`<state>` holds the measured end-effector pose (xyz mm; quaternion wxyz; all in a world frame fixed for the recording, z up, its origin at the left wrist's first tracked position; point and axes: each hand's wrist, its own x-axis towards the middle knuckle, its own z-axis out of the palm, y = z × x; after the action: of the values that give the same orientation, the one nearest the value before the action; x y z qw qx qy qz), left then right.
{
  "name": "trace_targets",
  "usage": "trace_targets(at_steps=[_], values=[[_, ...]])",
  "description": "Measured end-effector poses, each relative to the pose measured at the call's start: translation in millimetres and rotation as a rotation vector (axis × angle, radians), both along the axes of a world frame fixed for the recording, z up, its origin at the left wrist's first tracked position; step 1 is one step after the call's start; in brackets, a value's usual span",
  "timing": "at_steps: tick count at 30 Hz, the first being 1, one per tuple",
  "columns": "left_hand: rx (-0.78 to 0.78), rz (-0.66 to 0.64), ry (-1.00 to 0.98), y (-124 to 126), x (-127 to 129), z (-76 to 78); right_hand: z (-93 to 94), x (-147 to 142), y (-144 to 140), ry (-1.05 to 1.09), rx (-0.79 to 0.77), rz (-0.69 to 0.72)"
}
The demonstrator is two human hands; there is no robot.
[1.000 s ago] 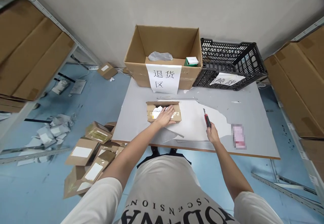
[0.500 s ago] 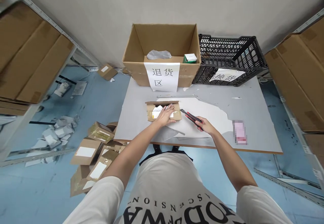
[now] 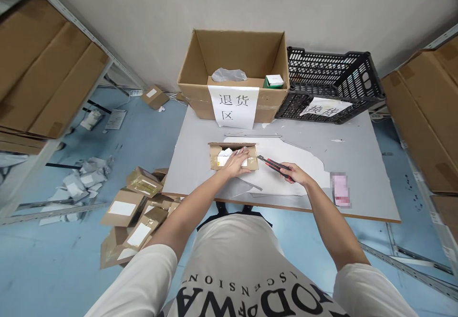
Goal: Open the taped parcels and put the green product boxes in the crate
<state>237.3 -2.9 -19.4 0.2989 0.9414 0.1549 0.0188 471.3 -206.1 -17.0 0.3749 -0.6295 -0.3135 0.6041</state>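
Resting on the small carton [image 3: 214,161], left hand [image 3: 235,163], fingers spread, palm down. Right hand [image 3: 293,172] is closed round a red-and-black utility knife [image 3: 277,165]; blade points at the carton's right end, just beside it, contact cannot be told. Carton: brown, long and narrow, left of the middle of the worktop near its front; back flap upright, shiny tape toward the right, white material showing beside the fingers. Worktop [image 3: 365,162]: pale grey, brown front edge, a white sheet [image 3: 302,154] under the knife, a pink item [image 3: 341,190], blurred, at right. Behind: large cardboard box [image 3: 193,98] with a paper sign, beside a black plastic crate [image 3: 370,80], also signed. Room: blue floor [image 3: 64,279], taped parcels [image 3: 123,207] piled at left, pale wall [image 3: 143,26] beyond.
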Motion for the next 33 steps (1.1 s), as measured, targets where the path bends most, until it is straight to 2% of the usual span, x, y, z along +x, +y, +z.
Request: trace_targets(at_steps=[8, 17, 22, 28, 31, 33], values=[[0.019, -0.024, -0.047, 0, -2, -1.6, 1.5, -5, 14, -0.008, -0.016, 0.032], [0.102, -0.043, -0.069, -5, -4, 5.6, 3.5, 4, 18, -0.012, -0.025, 0.113], [0.121, -0.016, -0.079, 0, -2, 7.4, 2.0, -2, 10, 0.009, -0.054, 0.151], [0.146, -0.014, -0.068, 1, -1, 11.5, -0.1, -2, -11, 0.005, -0.012, 0.033], [0.178, 0.006, -0.047, -1, 0, 13.6, -9.9, 9, -28, -0.136, 0.029, -0.158], [0.203, 0.016, -0.031, -2, 1, 15.7, -23.7, 14, -43, -0.353, 0.004, -0.326]])
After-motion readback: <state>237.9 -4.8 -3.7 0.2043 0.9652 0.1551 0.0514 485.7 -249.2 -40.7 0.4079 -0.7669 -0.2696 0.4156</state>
